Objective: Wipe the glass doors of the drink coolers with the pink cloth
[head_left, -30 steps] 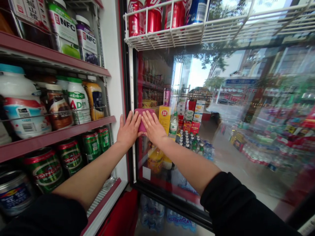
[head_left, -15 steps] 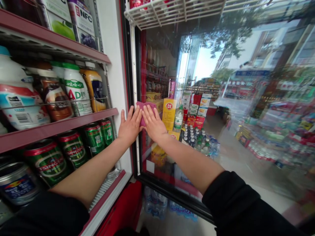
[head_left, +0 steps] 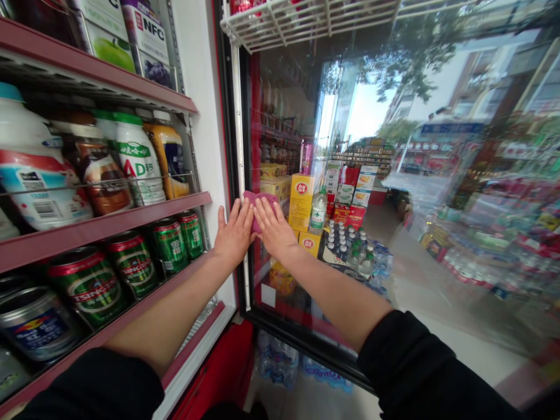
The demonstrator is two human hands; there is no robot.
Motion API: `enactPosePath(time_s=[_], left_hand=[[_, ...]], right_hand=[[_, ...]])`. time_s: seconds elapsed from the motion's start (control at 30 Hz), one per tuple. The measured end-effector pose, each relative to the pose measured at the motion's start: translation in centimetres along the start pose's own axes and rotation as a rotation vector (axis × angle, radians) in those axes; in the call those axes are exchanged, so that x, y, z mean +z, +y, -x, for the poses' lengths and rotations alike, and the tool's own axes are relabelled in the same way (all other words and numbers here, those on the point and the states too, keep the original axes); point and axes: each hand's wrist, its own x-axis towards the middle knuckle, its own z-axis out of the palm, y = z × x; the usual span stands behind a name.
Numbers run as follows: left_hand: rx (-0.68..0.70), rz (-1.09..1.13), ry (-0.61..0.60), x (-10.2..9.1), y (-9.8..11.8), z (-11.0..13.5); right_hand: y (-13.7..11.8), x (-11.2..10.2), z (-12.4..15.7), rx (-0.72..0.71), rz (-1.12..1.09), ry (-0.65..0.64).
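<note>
A pink cloth (head_left: 256, 198) lies pressed against the inner side of the glass door (head_left: 350, 116), near its hinge-side frame. My right hand (head_left: 274, 226) rests flat on the cloth with the fingers stretched out; its palm side is hidden. Close beside it, my left hand (head_left: 234, 233) is spread flat, thumb out, its fingertips at the cloth's left edge over the white strip (head_left: 238, 140) of the door frame. The two hands touch or nearly touch at the index fingers. Both forearms reach forward from dark sleeves.
At left, fridge shelves (head_left: 109, 221) hold bottles, juice cartons and beer cans (head_left: 131, 262). A white wire rack (head_left: 306, 23) juts from the door's top. Through the glass appear yellow boxes (head_left: 301, 201) and bottles. Shrink-wrapped water bottles (head_left: 277, 356) stand on the floor under the door.
Both hands and the cloth have slid slightly downward along the door's edge. The hands stay flat and side by side.
</note>
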Motion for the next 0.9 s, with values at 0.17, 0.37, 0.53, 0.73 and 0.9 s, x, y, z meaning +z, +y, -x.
enactPosePath(time_s=[0.17, 0.37, 0.53, 0.73, 0.9], left_hand=[[-0.019, -0.008, 0.002, 0.2, 0.6, 0.2], [-0.021, 0.013, 0.017, 0.1, 2.5, 0.6], [-0.01, 0.047, -0.001, -0.9, 5.1, 0.7], [0.053, 0.094, 0.02, -1.7, 8.9, 0.7], [0.12, 0.134, 0.017, -2.6, 12.6, 0.4]], right_hand=[[0.5, -0.1, 0.5, -0.018, 0.004, 0.01], [1.6, -1.1, 2.1, -0.044, 0.056, -0.012], [2.9, -2.1, 4.5, -0.041, 0.082, -0.03], [5.2, -4.5, 8.7, -0.017, 0.114, -0.019], [7.3, -7.2, 12.8, 0.024, 0.148, -0.027]])
